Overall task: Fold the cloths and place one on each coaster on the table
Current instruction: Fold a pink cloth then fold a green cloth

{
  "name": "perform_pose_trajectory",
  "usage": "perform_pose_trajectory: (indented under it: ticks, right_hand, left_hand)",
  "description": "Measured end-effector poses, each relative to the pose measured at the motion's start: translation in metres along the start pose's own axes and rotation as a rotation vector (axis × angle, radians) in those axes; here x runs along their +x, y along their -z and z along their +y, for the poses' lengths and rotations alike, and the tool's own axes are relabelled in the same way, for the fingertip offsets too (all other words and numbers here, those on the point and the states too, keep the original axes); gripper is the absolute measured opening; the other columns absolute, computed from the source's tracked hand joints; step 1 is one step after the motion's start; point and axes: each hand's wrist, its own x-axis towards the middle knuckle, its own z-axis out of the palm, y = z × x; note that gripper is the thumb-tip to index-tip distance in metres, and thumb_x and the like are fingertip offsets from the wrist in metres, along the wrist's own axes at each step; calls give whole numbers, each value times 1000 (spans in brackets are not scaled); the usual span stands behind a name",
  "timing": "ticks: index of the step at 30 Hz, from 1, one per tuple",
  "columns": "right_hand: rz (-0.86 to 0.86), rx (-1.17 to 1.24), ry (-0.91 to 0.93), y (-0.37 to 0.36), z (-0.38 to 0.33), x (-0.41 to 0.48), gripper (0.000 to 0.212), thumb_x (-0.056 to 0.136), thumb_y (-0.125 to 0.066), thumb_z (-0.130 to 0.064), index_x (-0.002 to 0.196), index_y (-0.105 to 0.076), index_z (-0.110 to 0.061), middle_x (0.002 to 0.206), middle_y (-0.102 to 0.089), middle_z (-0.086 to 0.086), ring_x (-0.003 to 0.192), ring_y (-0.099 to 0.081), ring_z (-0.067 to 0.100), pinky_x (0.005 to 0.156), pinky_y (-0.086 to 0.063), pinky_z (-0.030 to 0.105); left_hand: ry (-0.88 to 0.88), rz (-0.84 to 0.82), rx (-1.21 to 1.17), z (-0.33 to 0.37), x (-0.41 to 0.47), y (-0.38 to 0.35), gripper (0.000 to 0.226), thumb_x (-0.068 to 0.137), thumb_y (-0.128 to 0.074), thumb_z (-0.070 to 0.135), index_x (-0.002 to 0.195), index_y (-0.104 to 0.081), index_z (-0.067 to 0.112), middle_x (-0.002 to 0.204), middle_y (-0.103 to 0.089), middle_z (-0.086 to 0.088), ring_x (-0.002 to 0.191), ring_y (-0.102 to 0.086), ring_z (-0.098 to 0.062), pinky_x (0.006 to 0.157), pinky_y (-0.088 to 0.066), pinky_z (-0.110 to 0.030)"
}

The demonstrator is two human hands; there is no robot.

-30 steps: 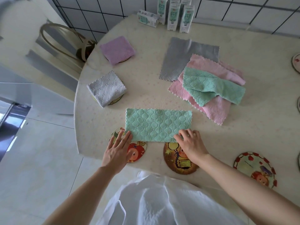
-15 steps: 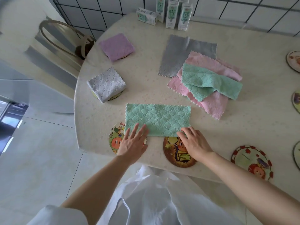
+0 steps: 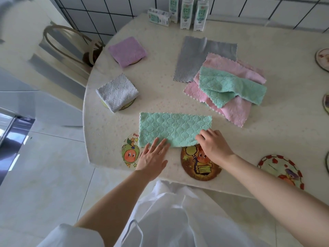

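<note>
**Two hands on one half-folded cloth**

Mint-green quilted rectangular cloth (image 3: 175, 130) is lying near the cream speckled table's (image 3: 106, 129) front edge, overlapping the round apple-print coaster (image 3: 129, 154). Left hand (image 3: 153, 157) is pressing it with straight fingers. Right hand (image 3: 213, 148) is gripping its near right corner.

Upright milk cartons (image 3: 185, 15) stood clustered by the white tiled wall (image 3: 106, 13); one more carton (image 3: 159, 16) lay on its side just left of them; curved-back chair (image 3: 67, 45) far left; pale tiled floor (image 3: 44, 166) below.
</note>
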Motion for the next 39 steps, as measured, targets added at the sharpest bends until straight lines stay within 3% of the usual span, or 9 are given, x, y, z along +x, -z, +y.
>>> perform_pose_trajectory:
  ticks: [6, 13, 16, 22, 25, 30, 32, 34, 39]
  right_hand:
    - [134, 173, 106, 9, -25, -31, 19, 79, -49, 3, 88, -62, -6, 84, -59, 6, 77, -54, 25, 67, -47, 38]
    - [122, 442, 183, 22, -58, -55, 16, 89, -51, -11, 97, -65, -9, 89, -63, 3, 82, -57, 19, 75, -49, 32]
    - [119, 429, 182, 15, -42, -58, 19, 90, -51, -10, 102, -66, -7, 93, -66, 5, 86, -60, 20, 79, -51, 32]
    - [-139, 194, 217, -10, -10, -56, 82, 71, -50, 24, 143, -39, -16, 150, -35, 10, 138, -34, 27, 108, -37, 39]
    - [-300, 161, 317, -15, -6, -59, 95, 77, -44, 24, 151, -14, -27, 159, -7, 0, 146, -7, 20, 112, -8, 30]
    - [-209, 163, 345, -31, 2, -55, 87, 71, -59, 14, 144, -34, -26, 148, -40, -1, 137, -37, 21, 109, -37, 39]
    - [-223, 308, 308, -28, 3, -50, 73, 81, -64, -2, 143, -36, -27, 144, -44, -4, 134, -40, 17, 107, -41, 38]
    - [-299, 449, 176, -20, 2, -42, 68, 82, -70, -24, 142, -39, -32, 137, -49, -4, 127, -45, 14, 103, -43, 34]
    - [-249, 836, -204, -6, -10, -8, 26, 83, -63, -43, 107, -62, -34, 99, -63, -10, 93, -61, 13, 82, -51, 36]
  left_hand:
    - [-115, 44, -134, 28, 9, 8, 80, 93, -52, 38, 151, 3, 30, 159, -4, 7, 146, 1, -16, 120, -2, -41]
    - [-318, 170, -239, 54, 6, -6, 46, 91, -46, 29, 135, -50, 13, 138, -53, -6, 130, -46, -28, 107, -40, -45]
    - [-480, 217, -157, 40, 0, -14, 44, 89, -54, 30, 130, -55, 16, 133, -57, -6, 126, -51, -27, 108, -38, -41]
    - [-609, 114, -111, 8, -18, -18, 52, 88, -65, 30, 136, -50, 21, 141, -50, -2, 132, -44, -24, 109, -38, -40]
    - [-553, 107, -181, 4, -28, -16, 51, 88, -65, 27, 137, -49, 22, 141, -49, -1, 133, -43, -20, 110, -36, -37]
    - [-246, 61, -492, 7, -36, -12, 48, 90, -62, 13, 134, -51, 26, 135, -53, 8, 116, -59, -13, 95, -51, -33]
    - [-58, 9, -628, 14, -35, -2, 39, 93, -55, 12, 129, -56, 28, 121, -62, 13, 67, -67, -10, 61, -57, -27]
    - [117, -30, -741, 19, -26, 10, 24, 96, -50, 24, 107, -67, 11, 93, -70, 2, 39, -39, -7, 43, -40, -28]
    - [393, -30, -922, 17, 4, 30, 47, 95, -44, 45, 67, -55, 9, 59, -47, -4, 51, -40, -18, 48, -33, -33]
